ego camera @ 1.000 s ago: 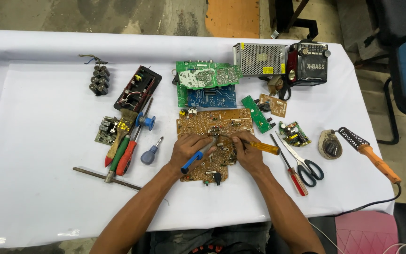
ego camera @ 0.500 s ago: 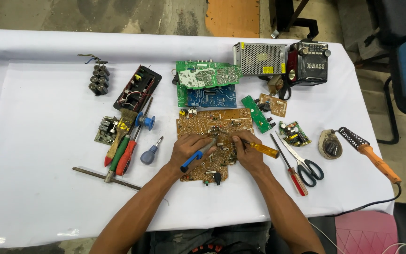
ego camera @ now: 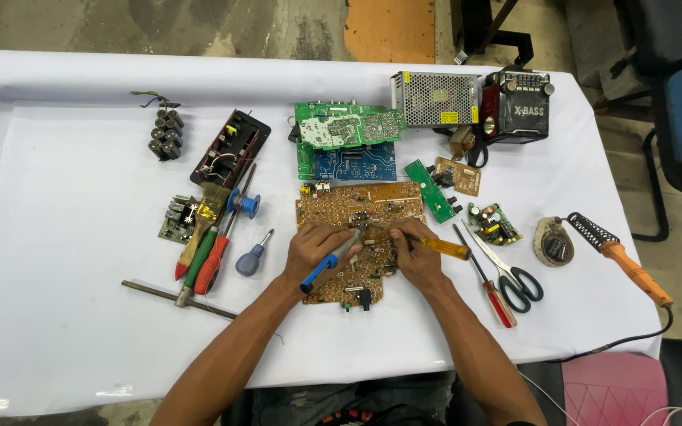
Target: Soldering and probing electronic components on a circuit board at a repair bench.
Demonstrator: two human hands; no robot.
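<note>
A brown circuit board (ego camera: 357, 209) lies on the white table in front of me. My left hand (ego camera: 316, 248) rests on the board and grips a blue-handled tool (ego camera: 321, 272), its metal tip pointing at the board's middle. My right hand (ego camera: 414, 254) holds a yellow-handled screwdriver (ego camera: 444, 248), tip also on the board near the left tool's tip. Both tips meet close together at the board's centre.
Left of the board lie several screwdrivers (ego camera: 208, 256), a brush, a metal rod (ego camera: 175, 288) and a small board (ego camera: 177, 219). Behind are green and blue boards (ego camera: 345, 142), a metal power supply (ego camera: 434, 99) and a black radio (ego camera: 518, 106). Scissors (ego camera: 507, 272), a soldering iron (ego camera: 625, 256) lie right.
Both hands stay on the brown board; the tool tips shift only slightly. Nothing else on the table has moved.
</note>
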